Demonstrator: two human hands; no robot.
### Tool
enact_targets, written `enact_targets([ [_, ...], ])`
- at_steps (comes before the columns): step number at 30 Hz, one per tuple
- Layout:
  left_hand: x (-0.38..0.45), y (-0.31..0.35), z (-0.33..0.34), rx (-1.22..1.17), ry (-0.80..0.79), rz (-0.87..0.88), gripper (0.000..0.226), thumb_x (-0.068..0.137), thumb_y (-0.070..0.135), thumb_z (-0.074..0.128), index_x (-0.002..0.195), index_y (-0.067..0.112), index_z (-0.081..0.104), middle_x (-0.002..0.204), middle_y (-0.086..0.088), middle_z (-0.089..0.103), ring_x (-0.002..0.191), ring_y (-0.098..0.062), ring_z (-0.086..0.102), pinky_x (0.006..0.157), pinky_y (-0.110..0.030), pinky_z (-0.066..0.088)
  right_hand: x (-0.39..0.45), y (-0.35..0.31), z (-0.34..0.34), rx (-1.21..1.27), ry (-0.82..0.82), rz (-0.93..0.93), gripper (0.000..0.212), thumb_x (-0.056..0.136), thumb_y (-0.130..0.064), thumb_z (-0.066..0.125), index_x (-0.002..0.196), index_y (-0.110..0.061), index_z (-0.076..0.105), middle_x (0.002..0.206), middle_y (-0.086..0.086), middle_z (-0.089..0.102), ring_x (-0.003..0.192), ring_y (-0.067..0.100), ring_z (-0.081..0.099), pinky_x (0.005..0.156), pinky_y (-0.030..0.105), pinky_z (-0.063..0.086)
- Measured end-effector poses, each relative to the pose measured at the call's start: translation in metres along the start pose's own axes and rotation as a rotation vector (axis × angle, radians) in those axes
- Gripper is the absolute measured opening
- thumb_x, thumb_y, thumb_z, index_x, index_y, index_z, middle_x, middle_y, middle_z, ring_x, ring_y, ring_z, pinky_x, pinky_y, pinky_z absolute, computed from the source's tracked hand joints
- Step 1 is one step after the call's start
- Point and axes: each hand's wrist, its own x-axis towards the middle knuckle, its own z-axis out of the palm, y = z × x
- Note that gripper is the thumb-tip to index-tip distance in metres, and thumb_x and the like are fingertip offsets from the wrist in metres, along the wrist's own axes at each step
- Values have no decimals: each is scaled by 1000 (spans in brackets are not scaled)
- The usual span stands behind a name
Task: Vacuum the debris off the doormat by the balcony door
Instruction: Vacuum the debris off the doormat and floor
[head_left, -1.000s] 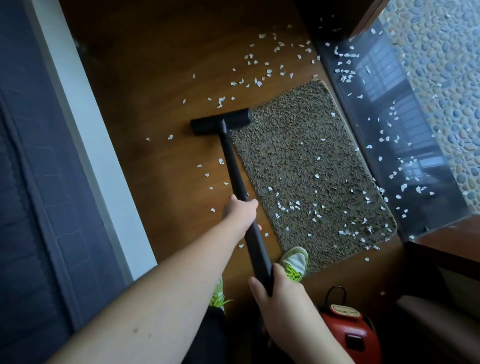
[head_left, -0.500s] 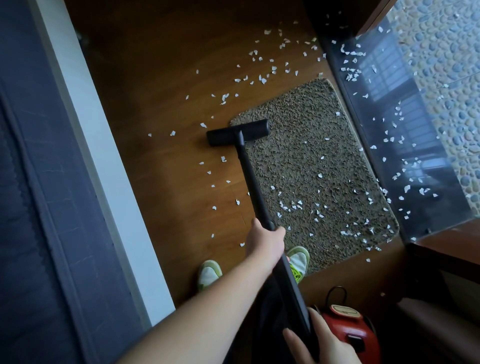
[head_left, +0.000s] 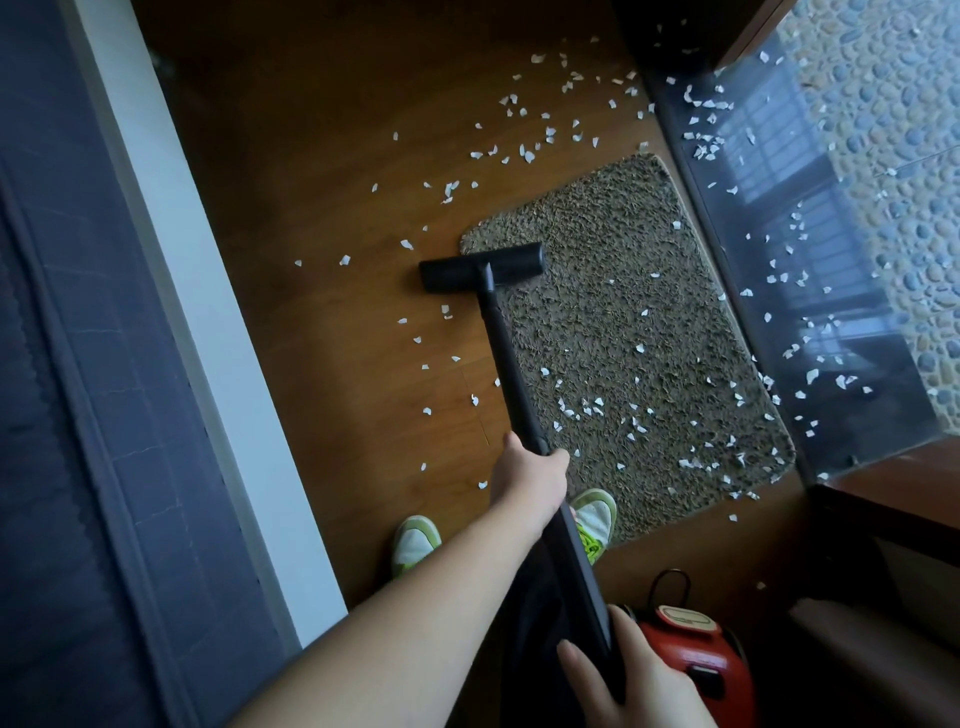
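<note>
Doormat (head_left: 623, 332) beyond left hand (head_left: 530, 470)

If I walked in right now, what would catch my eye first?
White scraps are scattered across the brown doormat and the wooden floor around it. A black vacuum head sits half on the mat's far left corner, its wand held by both hands, left hand ahead of right hand.

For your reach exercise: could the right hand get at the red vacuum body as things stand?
Probably yes. The right hand grips the wand's lower end, right beside the red vacuum body, with nothing between them. It would have to let go of the wand first.
</note>
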Motion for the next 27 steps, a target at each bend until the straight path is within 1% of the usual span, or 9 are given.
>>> enact_targets([
  [1, 0, 7, -4, -4, -4, 15, 62, 67, 42, 56, 126, 24, 46, 111, -5, 65, 84, -39, 71, 74, -49, 61, 6, -9, -9, 45, 83, -11, 70, 76, -75, 50, 133, -37, 38, 132, -8, 57, 120, 4, 56, 86, 9, 40],
  [3, -1, 20, -10, -28, -1, 17, 50, 76, 37, 61, 122, 22, 47, 108, -6, 64, 81, -38, 72, 71, -48, 62, 11, -10, -15, 59, 91, -11, 76, 76, -75, 45, 139, -32, 35, 127, -8, 62, 115, 5, 59, 82, 12, 42],
  [6, 6, 32, -17, -28, 18, 3, 57, 82, 33, 63, 134, 23, 43, 116, -7, 60, 85, -37, 72, 71, -46, 62, 20, -16, -11, 45, 109, 10, 61, 91, -59, 46, 142, -28, 33, 125, -3, 63, 118, 12, 58, 79, 19, 40],
  [10, 8, 27, -20, -52, -11, -7, 52, 88, 27, 63, 135, 22, 41, 118, -5, 57, 63, -30, 68, 59, -38, 61, 23, -14, -1, 53, 66, -9, 56, 93, -55, 46, 140, -28, 34, 119, -2, 66, 113, 15, 61, 82, 22, 44],
  [14, 4, 7, -20, -13, 10, 10, 50, 81, 32, 63, 126, 20, 45, 117, -6, 59, 90, -39, 70, 77, -47, 61, 14, -1, 5, 121, 76, -7, 55, 92, -56, 48, 138, -29, 36, 121, -6, 63, 116, 11, 58, 79, 18, 41],
  [18, -4, -21, -14, 9, 11, 6, 51, 72, 35, 62, 119, 20, 48, 113, -8, 63, 88, -39, 71, 77, -47, 61, 1, 18, 21, 168, 58, -2, 64, 87, -59, 52, 142, -30, 38, 130, -8, 59, 121, 7, 55, 94, 18, 43],
  [23, -21, -55, -14, 40, -22, -12, 46, 80, 32, 61, 121, 22, 45, 115, -7, 60, 90, -40, 70, 79, -47, 60, -20, 37, 52, 232, 61, 23, 63, 83, -65, 53, 138, -37, 41, 128, -11, 61, 118, 5, 57, 94, 19, 46],
  [25, -29, -68, -13, 56, -19, -16, 51, 81, 31, 61, 128, 21, 43, 118, -7, 59, 93, -40, 69, 81, -47, 60, -28, 42, 61, 233, 46, 45, 59, 84, -63, 53, 135, -37, 42, 125, -12, 62, 115, 4, 59, 89, 15, 46],
  [27, -35, -79, -13, 62, -21, -24, 55, 82, 31, 60, 132, 20, 42, 116, -6, 58, 90, -39, 70, 78, -47, 60, -34, 48, 67, 226, 46, 49, 52, 87, -60, 53, 133, -38, 43, 120, -13, 63, 112, 2, 60, 75, 4, 43],
])
